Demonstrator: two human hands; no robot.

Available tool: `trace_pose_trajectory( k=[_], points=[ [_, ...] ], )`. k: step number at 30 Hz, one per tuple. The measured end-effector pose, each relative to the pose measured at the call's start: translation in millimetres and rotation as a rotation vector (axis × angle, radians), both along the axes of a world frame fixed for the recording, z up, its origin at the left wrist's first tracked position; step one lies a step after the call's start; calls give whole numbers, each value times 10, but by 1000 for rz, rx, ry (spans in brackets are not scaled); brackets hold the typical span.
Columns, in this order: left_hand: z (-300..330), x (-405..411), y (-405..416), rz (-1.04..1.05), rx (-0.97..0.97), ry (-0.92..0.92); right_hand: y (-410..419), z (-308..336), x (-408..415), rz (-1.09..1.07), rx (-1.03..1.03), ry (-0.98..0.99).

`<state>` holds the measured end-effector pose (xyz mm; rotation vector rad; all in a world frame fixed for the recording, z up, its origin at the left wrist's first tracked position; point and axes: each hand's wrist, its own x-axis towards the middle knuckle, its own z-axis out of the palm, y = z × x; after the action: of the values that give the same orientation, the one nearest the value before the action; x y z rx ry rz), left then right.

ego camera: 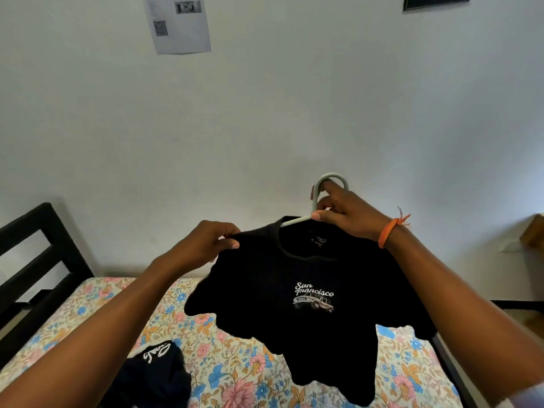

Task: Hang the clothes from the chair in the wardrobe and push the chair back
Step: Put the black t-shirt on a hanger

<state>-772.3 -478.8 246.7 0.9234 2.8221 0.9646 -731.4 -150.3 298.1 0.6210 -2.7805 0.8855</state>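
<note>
A black T-shirt (294, 293) with white "San Francisco" print hangs in the air above a bed, its collar partly over a pale grey plastic hanger (331, 179). My right hand (344, 213) grips the hanger at the base of its hook, one finger raised along the hook. My left hand (206, 241) pinches the shirt's left shoulder seam. One hanger arm shows at the collar; the rest of the hanger is hidden inside the shirt. A second dark garment (156, 369) with white lettering lies crumpled on the bed at the lower left. No chair or wardrobe is in view.
A bed with a floral sheet (223, 357) fills the lower frame, with a black bed frame (38, 248) at the left. A white wall stands behind, with a printed paper (176, 23) taped high up. A wooden item (532, 231) sits at the right edge.
</note>
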Motion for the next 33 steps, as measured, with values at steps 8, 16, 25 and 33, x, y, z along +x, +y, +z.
trace_pose_trajectory(
  k=[8, 16, 25, 33],
  points=[
    [121, -176, 53, 99, -331, 341, 234, 44, 73, -23, -20, -10],
    [246, -36, 824, -68, -194, 214, 517, -3, 184, -27, -261, -90],
    [332, 198, 1835, -231, 51, 193, 601, -3, 425, -76, -393, -81],
    [511, 142, 1719, -256, 207, 127, 953, 98, 832, -347, 13, 3]
  ],
)
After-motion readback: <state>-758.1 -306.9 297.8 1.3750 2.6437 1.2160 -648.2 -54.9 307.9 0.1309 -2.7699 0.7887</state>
